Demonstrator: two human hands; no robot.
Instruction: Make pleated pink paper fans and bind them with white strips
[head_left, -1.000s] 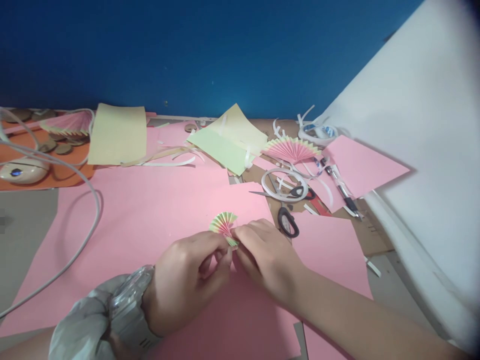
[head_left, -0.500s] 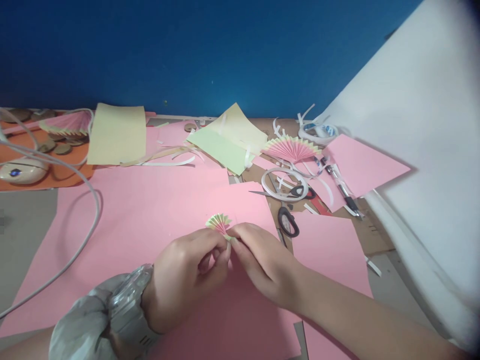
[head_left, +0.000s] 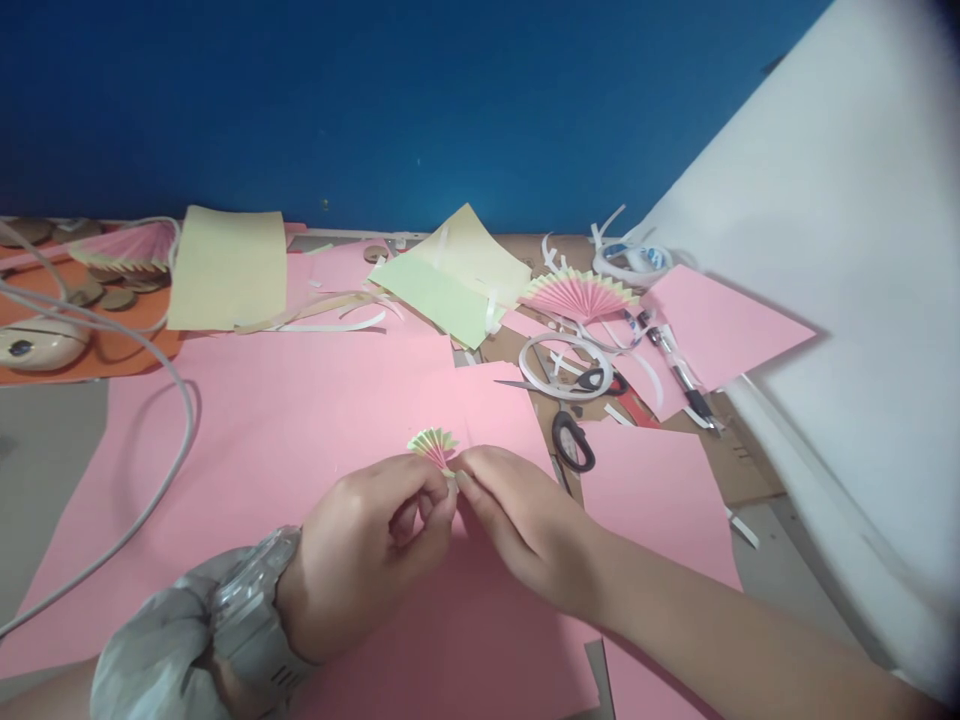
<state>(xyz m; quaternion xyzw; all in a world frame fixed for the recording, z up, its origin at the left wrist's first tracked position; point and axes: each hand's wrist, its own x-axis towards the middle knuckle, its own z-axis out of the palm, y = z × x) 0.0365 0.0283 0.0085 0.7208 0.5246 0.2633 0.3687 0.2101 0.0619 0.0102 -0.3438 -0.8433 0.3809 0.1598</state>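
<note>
A small pleated paper fan (head_left: 433,444), pink with pale yellow-green edges, is pinched at its narrow end by both hands. My left hand (head_left: 375,550), with a watch on its wrist, closes thumb and forefinger on that base from the left. From the right, my right hand (head_left: 521,520) presses its thumb and fingers to the same spot. The fingertips hide most of the base. Both hands are over a large pink sheet (head_left: 247,450). Beyond them lies a larger pleated fan (head_left: 581,295) in the same colours.
Scissors (head_left: 574,443) lie right of my hands, partly under a tape ring (head_left: 566,392). A pen (head_left: 682,375), a pink square (head_left: 727,325) and yellow-green sheets (head_left: 450,290) are farther back. A cable (head_left: 176,455) loops at the left by a mouse (head_left: 41,343).
The whole view has shifted slightly. Both hands stay in nearly the same pinch on the small fan, with little visible movement.
</note>
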